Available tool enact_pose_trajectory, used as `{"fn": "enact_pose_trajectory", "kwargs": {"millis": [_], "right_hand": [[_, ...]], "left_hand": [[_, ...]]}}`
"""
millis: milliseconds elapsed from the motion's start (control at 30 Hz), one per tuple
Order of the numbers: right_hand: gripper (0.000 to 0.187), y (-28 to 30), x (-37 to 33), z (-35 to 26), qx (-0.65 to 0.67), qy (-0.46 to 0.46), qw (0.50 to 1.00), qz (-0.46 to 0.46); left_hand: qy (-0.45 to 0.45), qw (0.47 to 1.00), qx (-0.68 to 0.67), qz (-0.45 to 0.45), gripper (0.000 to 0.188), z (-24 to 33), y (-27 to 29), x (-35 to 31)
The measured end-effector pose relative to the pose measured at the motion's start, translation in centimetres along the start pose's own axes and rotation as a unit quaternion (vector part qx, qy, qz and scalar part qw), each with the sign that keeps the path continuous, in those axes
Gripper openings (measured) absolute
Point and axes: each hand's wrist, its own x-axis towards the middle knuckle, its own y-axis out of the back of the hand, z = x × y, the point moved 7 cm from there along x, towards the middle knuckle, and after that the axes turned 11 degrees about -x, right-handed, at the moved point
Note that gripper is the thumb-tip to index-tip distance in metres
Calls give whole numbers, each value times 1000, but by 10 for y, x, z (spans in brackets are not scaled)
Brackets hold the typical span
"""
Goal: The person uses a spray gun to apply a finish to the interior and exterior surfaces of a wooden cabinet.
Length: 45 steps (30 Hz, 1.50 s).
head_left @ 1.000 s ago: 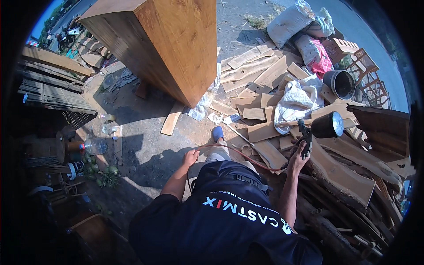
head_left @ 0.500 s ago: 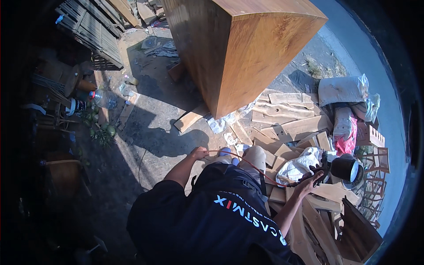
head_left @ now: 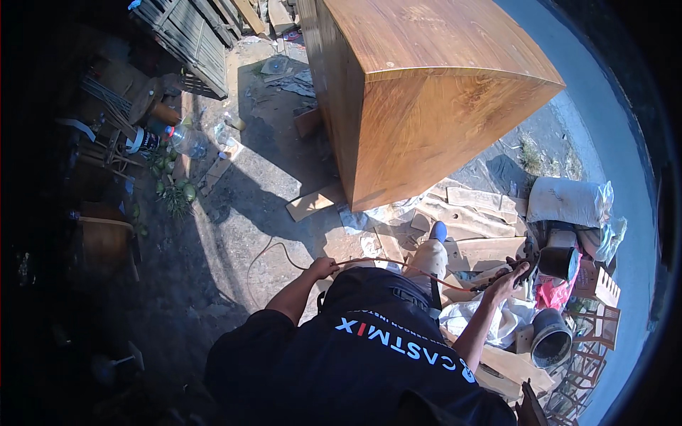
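Note:
In my right hand (head_left: 507,281) is a dark spray gun (head_left: 527,264), fingers wrapped round it, with a dark cup (head_left: 559,262) at its far end. An orange hose (head_left: 369,260) runs from the gun across the front of my body. My left hand (head_left: 324,268) is closed round that hose, and its slack end loops onto the ground at left. Ahead stands a large, glossy brown wooden cabinet (head_left: 447,135), apart from both hands and the gun. Exactly how the right fingers sit on the gun is too dark to tell.
Loose boards (head_left: 469,220) and a white sack (head_left: 490,316) litter the ground by my feet. A dark bucket (head_left: 551,338) stands at right, near stuffed sacks (head_left: 568,200) and wooden chair frames (head_left: 593,341). At left lie a plastic jug (head_left: 188,141) and green fruit (head_left: 177,193).
One foot has stepped forward toward the cabinet. The spray gun has moved slightly up, away from the bucket, still in my right hand. The left hand keeps hold of the hose.

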Motion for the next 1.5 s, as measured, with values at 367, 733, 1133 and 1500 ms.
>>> {"fn": "enact_pose_trajectory", "kwargs": {"millis": [367, 733, 1133, 1500], "right_hand": [[52, -92, 254, 44, 2, 6, 991, -134], [51, -113, 425, 5, 22, -44, 981, -186], [52, -184, 532, -39, 35, 9, 965, -260], [51, -296, 671, -22, -89, 45, 937, -334]], "left_hand": [[51, 993, -11, 108, 38, 146, -91, 83], [154, 974, -102, 131, 54, 294, -136, 112], [234, 964, -126, 14, 61, 365, -219, 190], [224, 956, -173, 76, 61, 456, -286, 307]]}}
